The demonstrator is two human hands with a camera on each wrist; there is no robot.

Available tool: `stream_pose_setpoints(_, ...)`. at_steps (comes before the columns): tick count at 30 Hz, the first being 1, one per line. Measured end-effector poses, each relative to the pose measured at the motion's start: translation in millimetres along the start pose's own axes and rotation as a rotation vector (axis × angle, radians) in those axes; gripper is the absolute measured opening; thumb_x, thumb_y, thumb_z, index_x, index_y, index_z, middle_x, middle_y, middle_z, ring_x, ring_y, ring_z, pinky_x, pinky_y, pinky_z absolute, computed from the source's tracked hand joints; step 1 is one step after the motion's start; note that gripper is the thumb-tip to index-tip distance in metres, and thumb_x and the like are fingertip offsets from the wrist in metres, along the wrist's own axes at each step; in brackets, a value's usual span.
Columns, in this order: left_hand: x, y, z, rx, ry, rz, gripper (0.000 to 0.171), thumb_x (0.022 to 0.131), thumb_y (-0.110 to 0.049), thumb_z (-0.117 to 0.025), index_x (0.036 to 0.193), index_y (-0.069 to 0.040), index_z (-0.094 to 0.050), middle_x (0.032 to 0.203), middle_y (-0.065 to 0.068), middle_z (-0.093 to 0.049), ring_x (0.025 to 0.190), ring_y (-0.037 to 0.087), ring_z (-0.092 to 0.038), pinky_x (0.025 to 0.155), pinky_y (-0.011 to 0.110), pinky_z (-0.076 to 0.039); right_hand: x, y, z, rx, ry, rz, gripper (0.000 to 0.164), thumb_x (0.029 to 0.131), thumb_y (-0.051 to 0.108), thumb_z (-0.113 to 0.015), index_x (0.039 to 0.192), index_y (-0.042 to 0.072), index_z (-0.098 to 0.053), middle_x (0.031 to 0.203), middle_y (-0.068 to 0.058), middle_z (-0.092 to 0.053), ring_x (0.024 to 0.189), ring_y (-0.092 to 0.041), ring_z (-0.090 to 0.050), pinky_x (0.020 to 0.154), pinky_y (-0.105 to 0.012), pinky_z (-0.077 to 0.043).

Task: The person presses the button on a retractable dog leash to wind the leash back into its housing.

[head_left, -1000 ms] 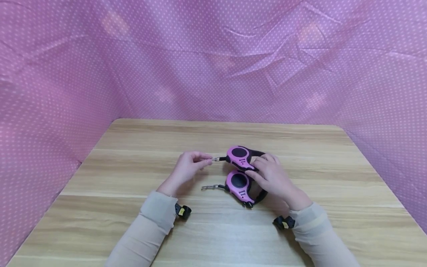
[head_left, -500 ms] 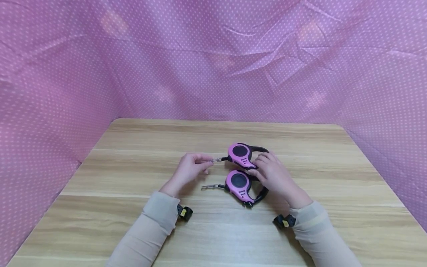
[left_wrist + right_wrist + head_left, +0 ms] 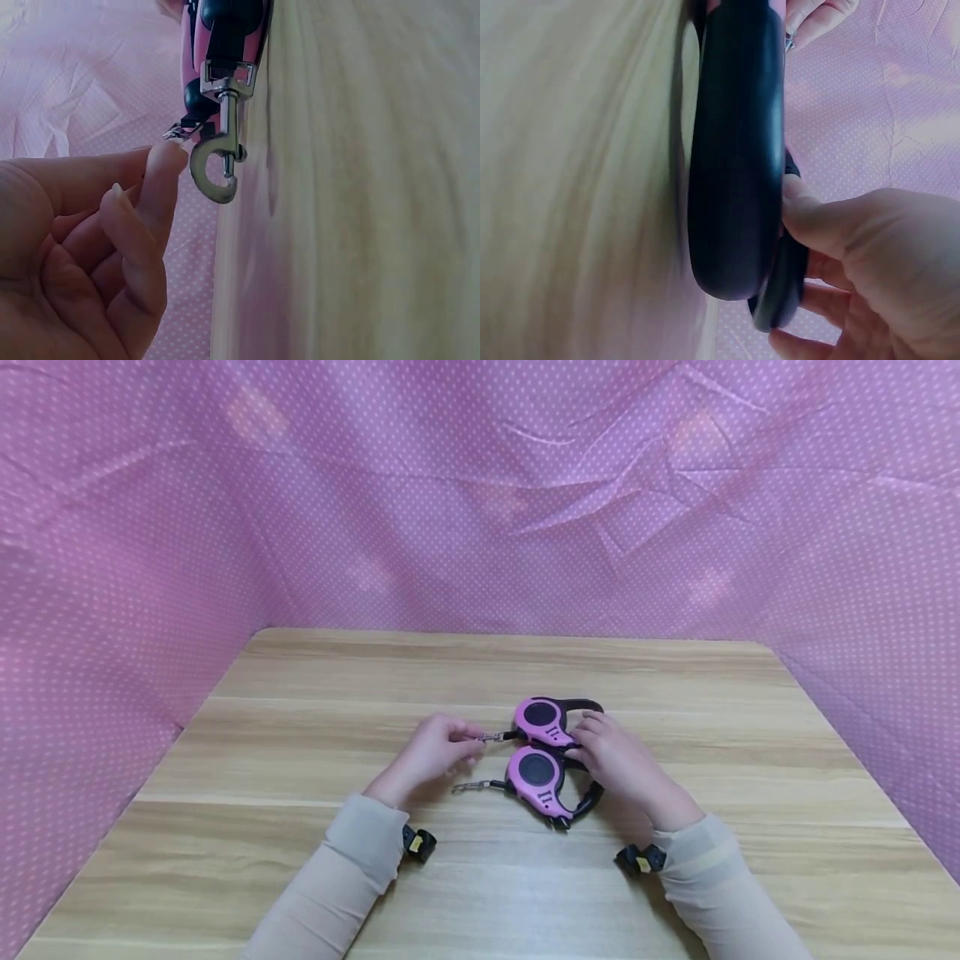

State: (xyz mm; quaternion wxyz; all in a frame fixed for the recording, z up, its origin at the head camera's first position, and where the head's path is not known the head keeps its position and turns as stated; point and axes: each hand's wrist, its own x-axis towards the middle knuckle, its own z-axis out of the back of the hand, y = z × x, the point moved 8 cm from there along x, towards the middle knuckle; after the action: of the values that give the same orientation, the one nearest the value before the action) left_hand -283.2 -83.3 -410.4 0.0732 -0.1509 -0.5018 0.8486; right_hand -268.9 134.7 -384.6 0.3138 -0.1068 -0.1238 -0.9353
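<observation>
Two pink-and-black retractable dog leashes lie side by side on the wooden table. My left hand [image 3: 431, 747] pinches the metal clip of the far leash [image 3: 540, 714] between thumb and fingers. On the other side, my right hand [image 3: 622, 768] grips that leash's black handle [image 3: 784, 292], with fingers partly hidden in the head view. The near leash [image 3: 536, 768] sits right against or very close to the far one. Its snap hook [image 3: 229, 124] points left and hangs free of my left hand. In the right wrist view, the near leash's handle [image 3: 735, 165] fills the middle.
The wooden table [image 3: 300, 677] extends around both leashes. Pink dotted cloth [image 3: 480, 527] hangs behind the table and along its sides. A small black camera is strapped at each wrist.
Both hands have drawn the far leash toward me, closing most of the gap to the near leash. Before that, it shifted slightly right and away. The near leash has hardly moved.
</observation>
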Motion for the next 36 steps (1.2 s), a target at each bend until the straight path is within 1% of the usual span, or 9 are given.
stream_pose_setpoints(4,0.6,1.5,-2.2,0.020,0.008,-0.008,0.022,0.093,-0.009,-0.066,0.113,-0.004,-0.071,0.081,0.013,-0.072,0.055,0.014,-0.057,0.049,0.021,-0.046,-1,-2,-4,0.010,0.043,-0.031,0.028,0.094,0.014,-0.066,0.112,-0.007,-0.067,0.117,-0.023,-0.067,0.125,-0.044,-0.054,0.109,-0.054,-0.041)
stream_pose_setpoints(9,1.4,4.0,-4.1,0.028,0.026,0.013,0.021,0.093,-0.009,-0.066,0.112,-0.004,-0.072,0.077,0.011,-0.071,0.052,0.012,-0.052,0.047,0.020,-0.043,-2,-6,-10,0.042,0.115,-0.088,0.030,0.097,0.012,-0.061,0.119,-0.009,-0.063,0.127,-0.027,-0.062,0.131,-0.045,-0.048,0.112,-0.056,-0.037)
stream_pose_setpoints(13,1.9,4.9,-4.4,0.041,0.027,0.017,0.021,0.093,-0.009,-0.066,0.113,-0.005,-0.072,0.077,0.010,-0.070,0.052,0.012,-0.052,0.048,0.021,-0.044,-4,-7,-14,0.073,0.153,-0.115,0.033,0.098,0.012,-0.057,0.123,-0.011,-0.060,0.132,-0.029,-0.058,0.135,-0.047,-0.044,0.114,-0.057,-0.034)
stream_pose_setpoints(15,2.3,5.0,-4.4,0.054,0.023,0.015,0.022,0.093,-0.008,-0.065,0.114,-0.005,-0.071,0.078,0.010,-0.071,0.054,0.013,-0.054,0.049,0.022,-0.047,-4,-8,-15,0.090,0.156,-0.122,0.033,0.098,0.011,-0.056,0.123,-0.011,-0.059,0.133,-0.029,-0.057,0.135,-0.047,-0.043,0.114,-0.057,-0.033)
stream_pose_setpoints(19,2.8,6.9,-6.2,0.018,0.026,0.033,0.024,0.093,-0.005,-0.064,0.116,-0.003,-0.069,0.084,0.013,-0.071,0.062,0.015,-0.060,0.056,0.024,-0.053,-5,-10,-17,0.124,0.154,-0.133,0.031,0.098,0.009,-0.056,0.122,-0.011,-0.060,0.131,-0.029,-0.057,0.133,-0.047,-0.045,0.113,-0.057,-0.034)
stream_pose_setpoints(25,4.7,9.0,-10.3,-0.006,0.034,0.028,0.024,0.094,-0.005,-0.063,0.117,0.002,-0.067,0.087,0.012,-0.071,0.069,0.016,-0.065,0.064,0.026,-0.058,-6,-12,-17,0.150,0.163,-0.134,0.027,0.098,0.002,-0.053,0.120,-0.008,-0.064,0.116,-0.020,-0.061,0.114,-0.037,-0.058,0.103,-0.053,-0.046)
stream_pose_setpoints(31,5.1,10.7,-9.9,-0.011,0.031,0.043,0.026,0.094,-0.007,-0.064,0.118,0.002,-0.067,0.086,0.011,-0.071,0.068,0.015,-0.065,0.064,0.026,-0.058,-7,-14,-18,0.170,0.171,-0.149,0.028,0.098,0.003,-0.052,0.121,-0.008,-0.064,0.118,-0.020,-0.061,0.115,-0.037,-0.057,0.103,-0.053,-0.046)
stream_pose_setpoints(34,4.1,9.3,-8.3,0.007,0.032,0.027,0.025,0.094,-0.008,-0.064,0.117,0.003,-0.067,0.086,0.012,-0.071,0.069,0.016,-0.065,0.065,0.027,-0.059,-6,-14,-16,0.207,0.143,-0.158,0.026,0.098,0.004,-0.053,0.119,-0.008,-0.065,0.117,-0.020,-0.061,0.113,-0.036,-0.059,0.102,-0.052,-0.047)
stream_pose_setpoints(36,3.6,8.4,-6.2,0.013,0.027,0.021,0.026,0.095,-0.009,-0.063,0.117,0.003,-0.067,0.085,0.012,-0.071,0.071,0.017,-0.066,0.066,0.027,-0.059,-5,-15,-13,0.244,0.113,-0.175,0.027,0.099,0.005,-0.054,0.120,-0.009,-0.064,0.121,-0.024,-0.060,0.117,-0.040,-0.057,0.104,-0.055,-0.045)
